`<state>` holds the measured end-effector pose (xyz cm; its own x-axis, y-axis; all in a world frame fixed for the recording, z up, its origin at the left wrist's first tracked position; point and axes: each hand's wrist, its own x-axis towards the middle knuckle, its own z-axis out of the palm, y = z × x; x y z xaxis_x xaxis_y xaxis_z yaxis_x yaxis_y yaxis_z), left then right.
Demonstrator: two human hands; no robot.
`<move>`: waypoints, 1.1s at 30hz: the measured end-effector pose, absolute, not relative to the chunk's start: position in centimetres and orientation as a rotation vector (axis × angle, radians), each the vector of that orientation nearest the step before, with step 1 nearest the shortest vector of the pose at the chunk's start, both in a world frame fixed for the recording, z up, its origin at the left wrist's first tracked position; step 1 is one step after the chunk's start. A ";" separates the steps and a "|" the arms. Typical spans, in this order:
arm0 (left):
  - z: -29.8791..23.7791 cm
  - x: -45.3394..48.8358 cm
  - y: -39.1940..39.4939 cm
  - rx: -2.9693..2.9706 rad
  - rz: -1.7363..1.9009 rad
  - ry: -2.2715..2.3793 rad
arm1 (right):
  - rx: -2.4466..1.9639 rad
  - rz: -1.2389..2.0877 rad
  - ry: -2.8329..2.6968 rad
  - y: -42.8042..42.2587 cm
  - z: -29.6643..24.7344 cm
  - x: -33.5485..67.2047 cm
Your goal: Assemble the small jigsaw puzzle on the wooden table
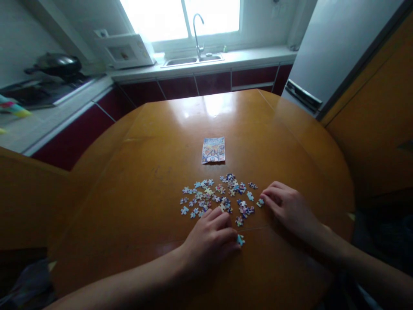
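Loose jigsaw puzzle pieces (200,196) lie scattered on the wooden table, mostly light blue, with dark blue and reddish ones among them. My left hand (211,234) is at the near edge of the spread, its thumb and forefinger closed on a light blue puzzle piece (241,240). To the right of the spread, my right hand (287,204) pinches a teal and pale puzzle piece (260,203) at its fingertips, low against the tabletop. Beyond the pieces lies a small printed picture sheet (213,150). Some pieces are partly hidden behind my left hand.
The oval wooden table (122,181) fills the middle of the view. Behind it run a counter with a sink (180,62) and faucet (196,36), and a white microwave (127,51). A pan (58,64) sits on the stove at left; a refrigerator (338,47) stands at right.
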<state>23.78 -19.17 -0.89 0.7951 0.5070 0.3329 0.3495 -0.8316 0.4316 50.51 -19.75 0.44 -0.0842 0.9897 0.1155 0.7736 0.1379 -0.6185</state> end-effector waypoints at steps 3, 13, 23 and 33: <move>-0.9 24.0 -19.3 2.616 0.630 0.605 | -1.596 0.563 -1.887 -20.2 1.1 50.3; -0.8 26.9 -18.2 2.909 0.682 0.531 | -1.357 0.631 -2.191 -25.6 -0.7 48.6; 0.5 20.4 -13.0 2.725 0.829 1.006 | -1.273 0.287 -2.232 -23.7 -0.6 49.6; 1.1 20.4 -13.8 2.942 0.483 0.705 | -1.250 0.336 -2.214 -22.5 0.5 50.0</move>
<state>20.44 -13.77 1.10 0.8446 0.4536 0.2843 0.4292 -0.8912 0.1468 50.05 -22.47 0.51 -0.4014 0.8450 0.3533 0.7021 0.5316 -0.4738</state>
